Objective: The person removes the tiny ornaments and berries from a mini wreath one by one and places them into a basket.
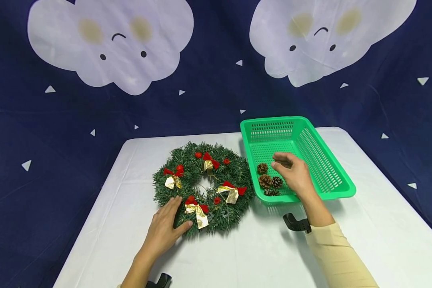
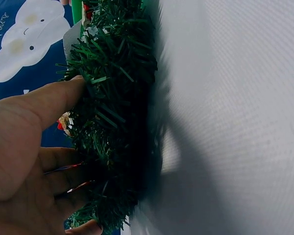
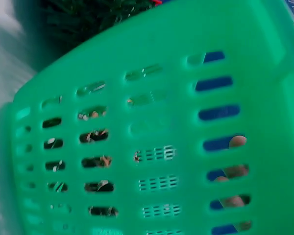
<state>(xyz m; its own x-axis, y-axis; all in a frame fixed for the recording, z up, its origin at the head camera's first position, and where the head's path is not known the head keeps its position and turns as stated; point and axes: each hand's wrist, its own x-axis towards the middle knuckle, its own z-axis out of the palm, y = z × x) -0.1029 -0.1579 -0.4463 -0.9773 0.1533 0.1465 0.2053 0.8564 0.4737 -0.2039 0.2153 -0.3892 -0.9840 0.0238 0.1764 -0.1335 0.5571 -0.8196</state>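
A green Christmas wreath [image 1: 243,172] with red-and-gold bows and red berries lies flat on the white table. My left hand [image 1: 163,227] rests on its near left edge, fingers extended over the greenery. In the left wrist view, the thumb and fingers of that hand [image 2: 14,142] lie against the bristly side of the wreath [image 2: 112,93]. To the right is a green plastic basket [image 1: 331,195], holding several pinecones [image 1: 265,181] in its near left corner. Above them hovers my right hand [image 1: 297,174], fingers loosely bent and apart from the thumb, with nothing seen between them.
The basket sits right beside the wreath's right edge. A white cloth [image 1: 104,240] covers the table. Behind it hangs a dark blue curtain [image 1: 209,104] with clouds and small triangles. Slotted basket wall [image 3: 225,29] fills most of the right wrist view.
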